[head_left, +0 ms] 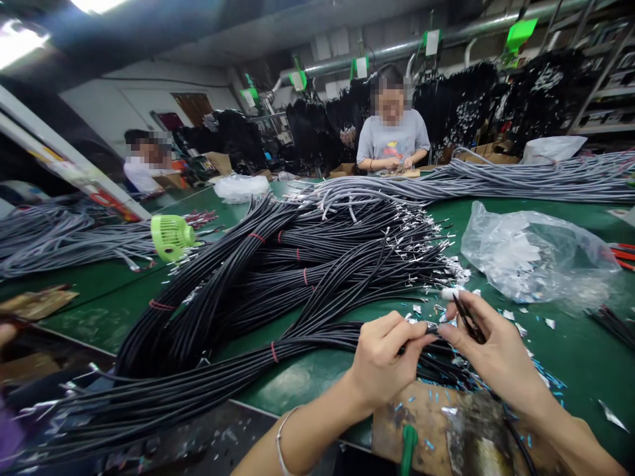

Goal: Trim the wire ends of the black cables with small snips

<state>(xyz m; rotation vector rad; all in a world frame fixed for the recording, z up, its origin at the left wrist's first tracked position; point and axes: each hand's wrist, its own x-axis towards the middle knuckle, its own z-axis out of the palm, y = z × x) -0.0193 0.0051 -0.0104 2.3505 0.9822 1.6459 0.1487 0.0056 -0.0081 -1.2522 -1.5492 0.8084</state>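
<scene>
My left hand (384, 357) is closed in a pinch on a black cable, close to its silvery end (430, 326). Touching that same end are the thumb and fingertips of my right hand (503, 354), which also grips dark tweezers (467, 318). A white cover (450, 293) sits on a fingertip of the right hand. Behind both hands lies a large pile of black cables (278, 284), tied with red bands, their stripped ends pointing right. Scraps of foil (520, 328) and small blue bits (558, 383) litter the green table around the hands.
A clear plastic bag (540, 254) with scraps lies right of the pile. Grey cables (476, 182) stretch across the back. A small green fan (172, 238) stands left. A stained board (397, 436) is below my hands. Co-workers (394, 135) (143, 165) sit across the table.
</scene>
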